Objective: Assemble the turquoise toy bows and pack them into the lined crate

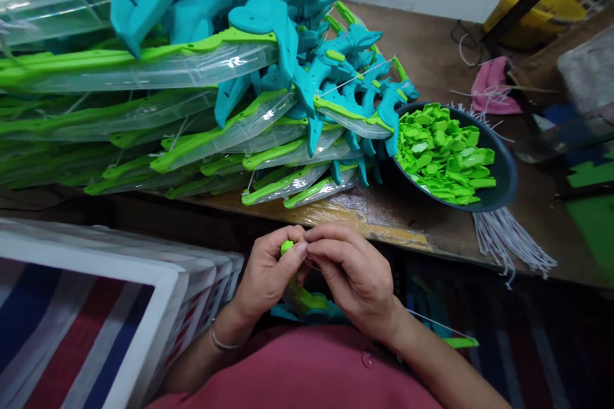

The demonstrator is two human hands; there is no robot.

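Close to my body, a toy bow (314, 301) in green and teal lies low, mostly hidden behind my hands and forearm. My left hand (271, 268) is closed round one green limb, whose tip pokes up between thumb and forefinger. Against it, my right hand (352, 262) pinches with thumb and fingers at what looks like a thin white string, barely visible there. Past my right forearm, a taut white bowstring (439, 324) runs to the other green limb tip (461, 342). The fingertips of both hands meet.
Many similar teal and green toy bows (268, 19) are stacked on the wooden table (398, 230). A dark bowl (503, 172) holds green plastic pieces (441, 153); white strings (513, 246) hang beside it. A white-framed crate (167, 294) stands left, a yellow bucket (522, 19) far right.
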